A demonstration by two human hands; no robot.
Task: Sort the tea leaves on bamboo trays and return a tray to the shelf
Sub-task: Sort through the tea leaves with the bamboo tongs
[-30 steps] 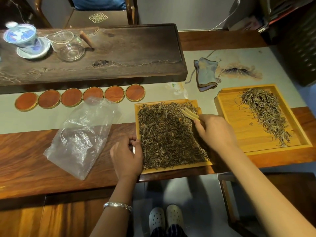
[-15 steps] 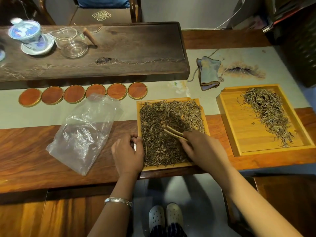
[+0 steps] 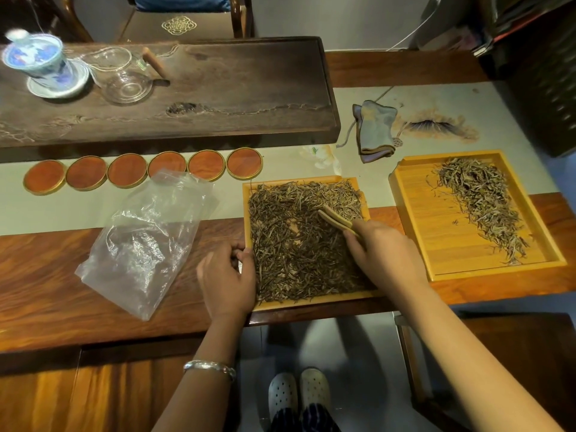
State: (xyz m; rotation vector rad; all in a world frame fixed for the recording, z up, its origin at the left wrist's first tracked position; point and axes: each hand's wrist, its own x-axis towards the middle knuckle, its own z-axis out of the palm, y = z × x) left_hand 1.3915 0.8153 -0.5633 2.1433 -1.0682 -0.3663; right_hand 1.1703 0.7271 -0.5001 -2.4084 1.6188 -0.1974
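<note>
A bamboo tray (image 3: 247, 213) at the table's front edge is covered with dark tea leaves (image 3: 296, 244). My left hand (image 3: 226, 280) grips this tray's left rim near the front corner. My right hand (image 3: 381, 255) holds bamboo tongs (image 3: 336, 219) whose tips rest on the leaves in the tray's right half. A second, larger bamboo tray (image 3: 417, 232) lies to the right, with a strip of paler tea leaves (image 3: 481, 204) along its right side.
A crumpled clear plastic bag (image 3: 146, 241) lies left of the near tray. Several round wooden coasters (image 3: 127, 169) line up behind it. A dark tea board (image 3: 218, 88) holds a lidded porcelain cup (image 3: 40, 63) and glass pitcher (image 3: 124, 79). A folded cloth (image 3: 375, 129) lies behind the trays.
My right hand swept the tongs from the tray's far right corner down to its middle, then back up and right. My left hand stayed on the tray's rim.
</note>
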